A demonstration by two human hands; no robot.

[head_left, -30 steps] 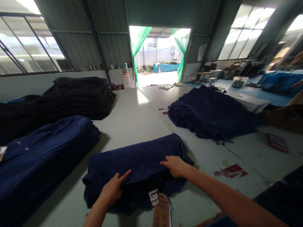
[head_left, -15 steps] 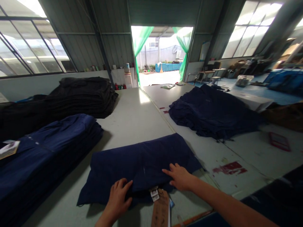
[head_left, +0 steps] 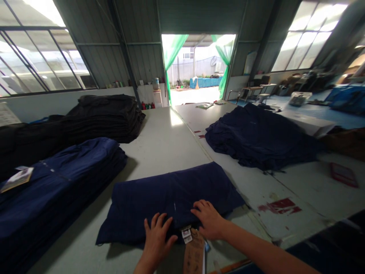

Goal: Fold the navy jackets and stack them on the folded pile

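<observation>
A folded navy garment (head_left: 171, 198) lies flat on the grey table (head_left: 165, 140) in front of me. My left hand (head_left: 156, 238) rests palm down on its near edge with the fingers spread. My right hand (head_left: 209, 220) lies flat on the cloth just to the right, fingers stretched out. Between the two hands, at the garment's near edge, hang white tags (head_left: 186, 234) and a brown cardboard label (head_left: 194, 253).
A stack of folded blue garments (head_left: 54, 182) fills the left, with a paper tag (head_left: 17, 179) on it. Black folded stacks (head_left: 105, 118) sit behind. A loose heap of navy garments (head_left: 256, 137) lies right. Red marks (head_left: 281, 205) and a red flat item (head_left: 343, 175) are on the right table.
The garment has gone from bunched to spread flat. Both hands have drawn back to its near edge; the left hand changed from pointing to lying flat with spread fingers.
</observation>
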